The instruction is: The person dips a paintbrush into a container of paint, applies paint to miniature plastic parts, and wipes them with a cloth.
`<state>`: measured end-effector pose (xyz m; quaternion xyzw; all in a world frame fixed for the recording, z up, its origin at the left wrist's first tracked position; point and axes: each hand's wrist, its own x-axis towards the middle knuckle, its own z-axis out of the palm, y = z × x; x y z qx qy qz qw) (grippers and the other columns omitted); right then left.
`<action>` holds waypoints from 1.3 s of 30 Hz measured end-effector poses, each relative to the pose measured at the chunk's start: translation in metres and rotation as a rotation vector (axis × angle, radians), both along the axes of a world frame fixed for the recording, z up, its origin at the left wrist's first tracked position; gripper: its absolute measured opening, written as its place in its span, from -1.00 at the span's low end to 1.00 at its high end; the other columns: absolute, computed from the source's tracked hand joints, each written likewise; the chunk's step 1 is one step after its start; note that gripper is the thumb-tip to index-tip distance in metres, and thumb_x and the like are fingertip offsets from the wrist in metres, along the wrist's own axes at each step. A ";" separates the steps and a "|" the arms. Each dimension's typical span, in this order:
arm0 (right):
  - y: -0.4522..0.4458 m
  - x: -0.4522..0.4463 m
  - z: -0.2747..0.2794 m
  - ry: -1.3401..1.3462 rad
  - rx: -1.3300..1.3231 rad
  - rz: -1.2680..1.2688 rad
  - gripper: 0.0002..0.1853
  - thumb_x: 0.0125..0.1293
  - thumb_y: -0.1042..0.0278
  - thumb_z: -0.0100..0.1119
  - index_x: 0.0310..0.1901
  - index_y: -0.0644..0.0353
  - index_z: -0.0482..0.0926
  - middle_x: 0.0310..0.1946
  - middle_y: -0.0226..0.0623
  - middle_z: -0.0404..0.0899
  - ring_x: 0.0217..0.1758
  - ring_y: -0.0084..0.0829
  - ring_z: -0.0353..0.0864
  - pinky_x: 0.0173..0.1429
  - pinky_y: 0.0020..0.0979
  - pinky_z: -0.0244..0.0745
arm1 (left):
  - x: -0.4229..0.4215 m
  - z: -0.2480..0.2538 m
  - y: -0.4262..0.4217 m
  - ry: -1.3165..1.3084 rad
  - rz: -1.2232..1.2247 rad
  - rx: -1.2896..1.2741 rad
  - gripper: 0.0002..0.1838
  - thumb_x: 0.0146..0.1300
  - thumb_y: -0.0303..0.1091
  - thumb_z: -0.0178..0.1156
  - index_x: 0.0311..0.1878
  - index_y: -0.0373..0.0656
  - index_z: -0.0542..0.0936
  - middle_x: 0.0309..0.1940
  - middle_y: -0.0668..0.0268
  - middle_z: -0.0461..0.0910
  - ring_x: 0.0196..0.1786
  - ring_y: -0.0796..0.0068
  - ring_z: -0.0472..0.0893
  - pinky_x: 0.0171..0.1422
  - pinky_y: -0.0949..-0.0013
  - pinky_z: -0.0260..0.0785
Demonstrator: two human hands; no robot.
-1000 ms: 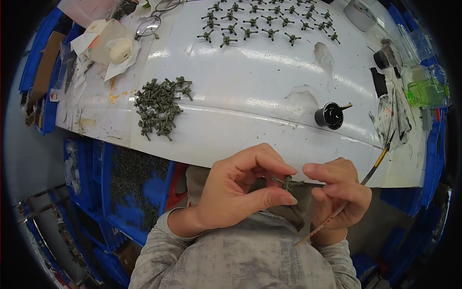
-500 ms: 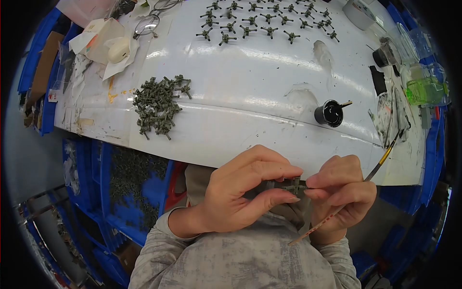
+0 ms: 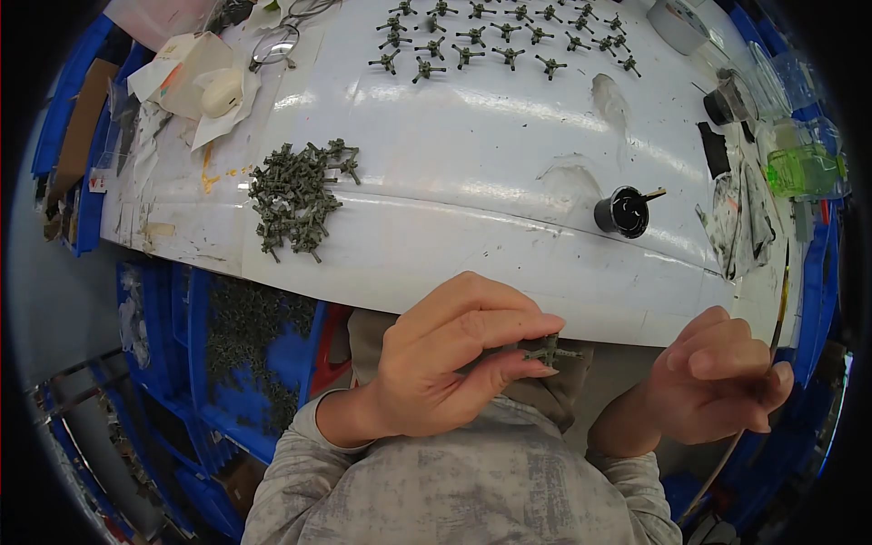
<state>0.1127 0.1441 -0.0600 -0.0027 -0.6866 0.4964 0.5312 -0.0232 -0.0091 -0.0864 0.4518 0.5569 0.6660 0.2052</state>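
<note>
My left hand (image 3: 454,359) pinches a small dark-green model piece (image 3: 551,352) between thumb and fingertips, above my lap at the table's front edge. The piece has thin arms sticking out; part of it is hidden by the fingers. Off to the right, apart from it, my right hand (image 3: 713,377) has its fingers curled round a long thin paintbrush (image 3: 722,468). The brush slants behind the hand, its upper end near the table's right edge. A small pot (image 3: 610,215) of black paint stands on the table, with a stick leaning out of it.
A heap of similar green pieces (image 3: 295,195) lies on the white table (image 3: 436,154) at left; rows of spread-legged ones (image 3: 470,55) stand at the back. A stained cloth (image 3: 740,222), green bottle (image 3: 804,173) and glasses (image 3: 274,47) are around. Below left, a blue bin (image 3: 245,422) holds more.
My right hand has moved away from the green piece to the right, and the brush has swung to a steeper angle. My left hand has stayed nearly in place with the piece.
</note>
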 end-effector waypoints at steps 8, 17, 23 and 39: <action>0.011 0.013 -0.008 -0.040 0.010 -0.048 -0.53 0.42 -0.09 -0.29 0.19 0.01 0.32 -0.55 -0.30 0.55 -0.64 -0.58 0.35 -0.61 -0.58 0.17 | -0.001 0.001 0.004 0.285 0.099 0.049 -0.71 -0.12 -0.62 0.29 -0.24 -0.20 0.64 -0.23 0.24 0.56 -0.29 0.44 0.47 -0.24 0.49 0.34; 0.023 0.011 -0.025 0.005 -0.003 -0.026 -0.60 0.45 -0.03 -0.30 -0.11 0.14 0.39 -0.57 -0.32 0.50 -0.65 -0.60 0.33 -0.60 -0.60 0.17 | 0.001 -0.006 0.010 0.355 0.182 0.136 -0.69 -0.08 -0.60 0.28 -0.18 -0.16 0.66 -0.22 0.27 0.57 -0.36 0.48 0.45 -0.28 0.47 0.33; 0.015 -0.005 -0.022 0.027 -0.234 -0.074 -0.66 0.47 0.04 -0.28 -0.27 0.13 0.36 -0.62 -0.33 0.44 -0.68 -0.60 0.28 -0.58 -0.62 0.17 | 0.001 -0.004 0.008 0.281 0.136 0.066 -0.68 -0.10 -0.61 0.28 -0.18 -0.23 0.62 -0.23 0.23 0.56 -0.33 0.48 0.45 -0.28 0.50 0.33; 0.028 -0.015 -0.016 -0.043 -0.210 -0.165 -0.70 0.47 0.15 -0.23 -0.27 0.16 0.41 -0.60 -0.31 0.44 -0.69 -0.60 0.25 -0.56 -0.63 0.17 | -0.009 -0.003 0.014 -0.697 -0.168 -0.045 -0.76 -0.01 -0.71 0.21 -0.22 -0.33 0.54 -0.35 0.22 0.51 -0.39 0.55 0.44 -0.28 0.58 0.34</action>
